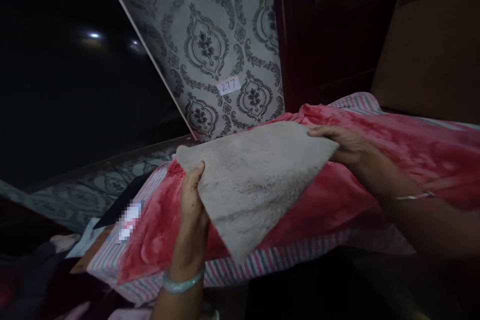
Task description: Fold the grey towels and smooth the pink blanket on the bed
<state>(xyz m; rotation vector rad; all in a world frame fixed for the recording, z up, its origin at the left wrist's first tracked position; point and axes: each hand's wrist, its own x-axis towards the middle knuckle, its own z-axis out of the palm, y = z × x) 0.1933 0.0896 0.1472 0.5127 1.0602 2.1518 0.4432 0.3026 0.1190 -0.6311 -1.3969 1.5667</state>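
Note:
A fluffy grey cloth (258, 175) is stretched between my two hands, with a pointed corner hanging toward me. My left hand (193, 200) grips its left edge, thumb on top and the other fingers hidden beneath. At the right, my right hand (347, 147) pinches the cloth near its right corner, thumb and fingers on either side. Under the cloth spreads a red plush blanket (157, 230), which lies over a striped cloth (262, 262) with pink, white and blue stripes.
A large dark screen (82, 90) stands at the left. Behind is patterned wallpaper (206, 45) with a paper label (228, 85) reading 277. A cardboard box (431, 50) stands at the back right. Dim clothes (30, 270) lie at the lower left.

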